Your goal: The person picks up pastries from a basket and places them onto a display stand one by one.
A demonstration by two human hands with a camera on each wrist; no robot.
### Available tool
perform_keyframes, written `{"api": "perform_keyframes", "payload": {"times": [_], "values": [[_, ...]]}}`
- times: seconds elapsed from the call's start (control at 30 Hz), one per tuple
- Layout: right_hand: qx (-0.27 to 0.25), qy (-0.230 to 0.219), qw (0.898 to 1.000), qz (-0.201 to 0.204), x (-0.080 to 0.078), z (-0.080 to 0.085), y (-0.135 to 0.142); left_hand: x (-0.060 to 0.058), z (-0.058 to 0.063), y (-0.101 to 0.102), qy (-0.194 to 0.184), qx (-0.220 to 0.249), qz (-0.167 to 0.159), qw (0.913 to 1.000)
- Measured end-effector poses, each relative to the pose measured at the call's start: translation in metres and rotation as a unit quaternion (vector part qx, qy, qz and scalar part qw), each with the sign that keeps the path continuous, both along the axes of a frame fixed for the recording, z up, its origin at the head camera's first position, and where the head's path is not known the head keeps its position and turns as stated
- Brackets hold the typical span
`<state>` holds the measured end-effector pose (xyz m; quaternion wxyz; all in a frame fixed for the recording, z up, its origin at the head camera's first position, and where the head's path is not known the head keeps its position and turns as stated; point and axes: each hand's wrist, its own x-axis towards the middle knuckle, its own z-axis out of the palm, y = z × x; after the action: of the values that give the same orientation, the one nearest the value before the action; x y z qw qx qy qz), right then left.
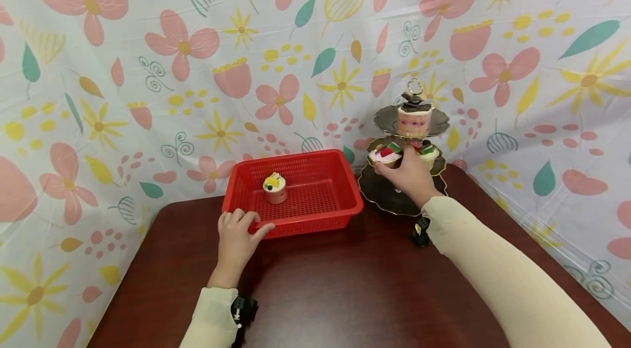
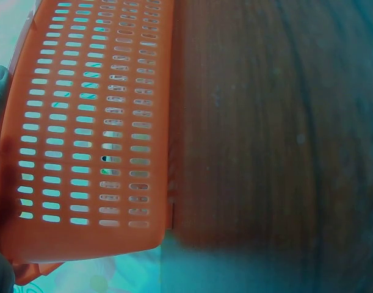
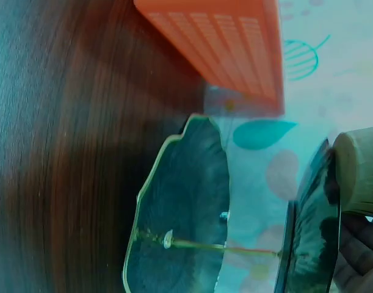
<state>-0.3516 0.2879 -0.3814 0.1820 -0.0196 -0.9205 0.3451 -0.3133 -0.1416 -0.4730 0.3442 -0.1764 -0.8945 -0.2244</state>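
On the right, my right hand reaches to the middle tier of a dark, gold-edged cake stand. Its thumb and fingers pinch a pink-topped cupcake with strawberry; in the right wrist view the cupcake's pale side shows above the curled fingers. Behind this hand sits another fruit-topped cupcake, partly covered. My left hand holds the near left rim of a red plastic basket, fingers over the edge, thumb stretched along it. Inside the basket stands a small cake cup with fruit on top.
A taller layered cake with chocolate pieces stands on the top tier, under the stand's ring handle. Basket and stand are side by side at the back of the dark wooden table. A flowered curtain hangs behind.
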Motion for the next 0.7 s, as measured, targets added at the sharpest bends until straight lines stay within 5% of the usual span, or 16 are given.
{"api": "perform_keyframes", "payload": {"times": [0.7], "values": [[0.015,0.001,0.999,-0.052,0.001,-0.007,0.032,0.0,0.002,0.0,-0.019,0.005,0.003,0.9998]]}}
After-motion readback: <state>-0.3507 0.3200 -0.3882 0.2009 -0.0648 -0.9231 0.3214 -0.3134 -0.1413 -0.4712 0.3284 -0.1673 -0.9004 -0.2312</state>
